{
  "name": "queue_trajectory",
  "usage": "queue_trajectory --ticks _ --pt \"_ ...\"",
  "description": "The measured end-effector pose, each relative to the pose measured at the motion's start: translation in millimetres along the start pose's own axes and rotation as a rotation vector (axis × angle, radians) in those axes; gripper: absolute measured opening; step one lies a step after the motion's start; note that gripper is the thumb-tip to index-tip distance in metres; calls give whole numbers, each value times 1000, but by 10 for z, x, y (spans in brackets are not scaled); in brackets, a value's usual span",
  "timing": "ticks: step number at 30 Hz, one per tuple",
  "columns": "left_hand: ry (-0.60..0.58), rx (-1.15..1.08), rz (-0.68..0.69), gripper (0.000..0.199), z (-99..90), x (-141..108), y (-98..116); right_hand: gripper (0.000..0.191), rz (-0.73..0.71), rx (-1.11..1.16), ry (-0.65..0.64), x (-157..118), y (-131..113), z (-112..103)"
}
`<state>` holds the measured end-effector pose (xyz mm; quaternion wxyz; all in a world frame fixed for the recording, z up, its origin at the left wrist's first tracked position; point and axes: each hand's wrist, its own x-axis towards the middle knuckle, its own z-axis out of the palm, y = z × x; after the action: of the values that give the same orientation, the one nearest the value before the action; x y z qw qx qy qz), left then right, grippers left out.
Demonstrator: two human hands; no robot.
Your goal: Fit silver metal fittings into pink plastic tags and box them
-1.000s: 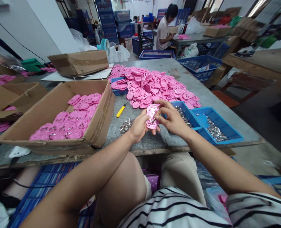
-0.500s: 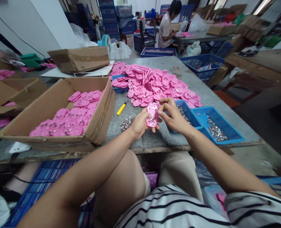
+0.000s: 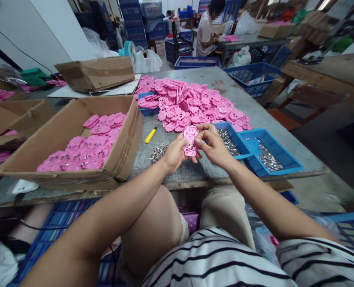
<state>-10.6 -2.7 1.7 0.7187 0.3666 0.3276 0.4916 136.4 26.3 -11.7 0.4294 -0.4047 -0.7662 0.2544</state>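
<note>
Right between the two hands, above the near edge of the table (image 3: 207,169), the pink piece (image 3: 191,139) is held face up, its long axis set from twelve o'clock to six. Neither hand can be called nearer: contact is made by both. From about eight o'clock the piece is gripped by the left hand (image 3: 176,153), thumb laid over the lower face, fingers tucked beneath, palm turned up. And from three o'clock the edge is met by the right hand (image 3: 211,142), wrist angled inward, fingers curled, thumb and forefinger brought to the rim; whether something small is pinched there cannot be told.

Outward now! Twelve o'clock is filled by the heap of pink pieces (image 3: 191,104). At three, past the right hand, metal parts are held in a blue tray (image 3: 246,155). Towards eight, loose metal parts (image 3: 158,153) are piled; at nine, a yellow-handled tool (image 3: 150,136) is laid, and beyond it stands a carton (image 3: 129,145).
</note>
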Motion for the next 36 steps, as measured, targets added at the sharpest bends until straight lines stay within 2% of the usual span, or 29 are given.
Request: queue_trajectory --ticks 7,15,21,30,36 --pt "26 -31 -16 47 19 -7 0 12 1 -15 2 -8 13 10" --pt "42 -40 -21 49 32 -2 4 12 -64 -86 18 -29 37 38" --pt "47 21 -22 41 27 1 -4 12 -132 -158 23 -33 45 54" --pt "39 -10 2 43 52 -16 -7 12 -127 -178 64 -39 34 85" --pt "66 -13 4 31 46 -9 -33 9 -106 -183 61 -50 9 81"
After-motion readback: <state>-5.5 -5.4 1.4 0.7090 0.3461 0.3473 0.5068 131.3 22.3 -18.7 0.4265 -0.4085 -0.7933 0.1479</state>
